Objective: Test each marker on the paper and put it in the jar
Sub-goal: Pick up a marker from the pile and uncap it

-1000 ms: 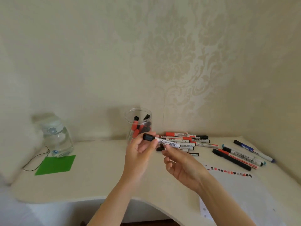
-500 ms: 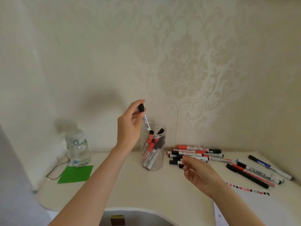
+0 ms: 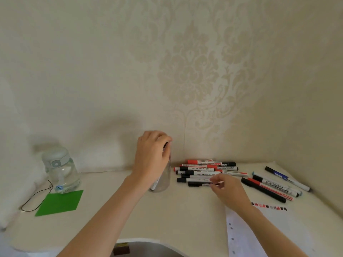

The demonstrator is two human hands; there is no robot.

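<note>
A clear jar [image 3: 164, 179] stands near the back edge of the pale surface [image 3: 104, 216], a little left of its middle, with at least one marker visible through its glass. The left hand [image 3: 151, 158] sits over the jar's mouth, fingers curled down around the rim; something dark shows at the fingertips, but whether that grip is clamped on a marker or has let go, I cannot tell. Just to the right lies a pile of markers [image 3: 206, 171] with red and black caps, along the back edge. The right hand [image 3: 225, 188] reaches into the front of the pile, fingertips closing on a black-capped marker [image 3: 199, 183]. Further right, four more pens [image 3: 274, 184] lie slanted near the right edge, and the test paper [image 3: 274, 230] with a row of red and black marks lies at the front right corner. With both hands busy at once, the left could knock the light jar over as it lifts away, and the right could roll loose markers across the surface.
</note>
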